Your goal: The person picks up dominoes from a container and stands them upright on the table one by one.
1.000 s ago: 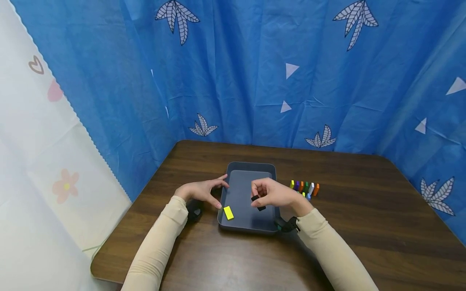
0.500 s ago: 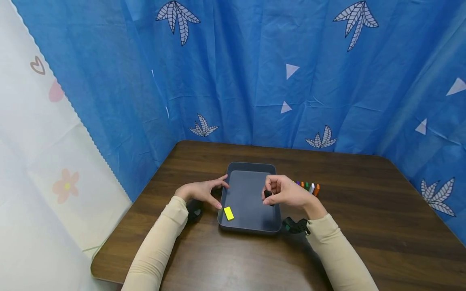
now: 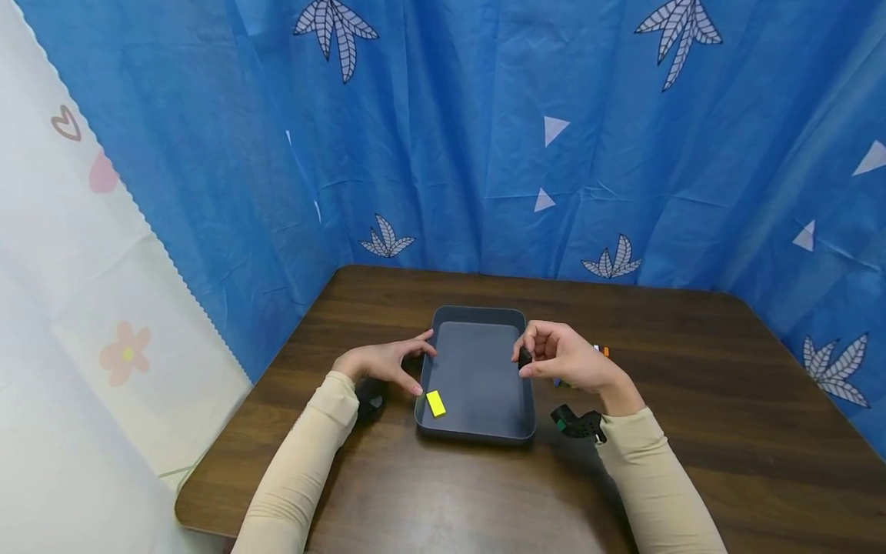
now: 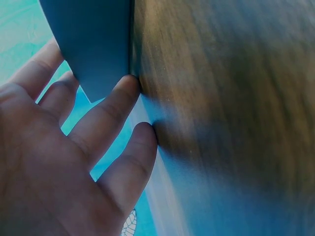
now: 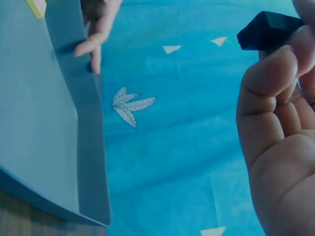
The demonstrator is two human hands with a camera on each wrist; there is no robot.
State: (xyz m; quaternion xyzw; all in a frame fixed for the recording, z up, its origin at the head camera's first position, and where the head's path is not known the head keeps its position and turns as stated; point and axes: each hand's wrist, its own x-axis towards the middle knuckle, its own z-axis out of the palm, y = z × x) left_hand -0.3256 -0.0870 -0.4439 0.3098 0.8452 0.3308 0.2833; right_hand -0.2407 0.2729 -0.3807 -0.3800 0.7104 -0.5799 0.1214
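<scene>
A dark grey rectangular tray [image 3: 477, 362] lies on the wooden table. My left hand [image 3: 377, 362] is spread at its left side; in the left wrist view the fingers [image 4: 110, 110] touch the tray's outer wall and the table. A yellow block [image 3: 436, 404] lies flat inside the tray, near its front left corner. Above the tray's right rim, my right hand [image 3: 571, 363] pinches a small black block [image 3: 524, 358] between thumb and fingers. One end of this block sticks out past the fingertips in the right wrist view.
Several small coloured blocks stand on the table right of the tray, mostly hidden behind my right hand; an orange block [image 3: 606, 352] and a blue block [image 3: 557, 382] show past it. A blue curtain [image 3: 457, 154] hangs behind the table, a white curtain [image 3: 83, 308] at the left.
My right hand has moved right and slightly away from me with the black block, from over the tray to its right rim. The left hand and yellow block have stayed put.
</scene>
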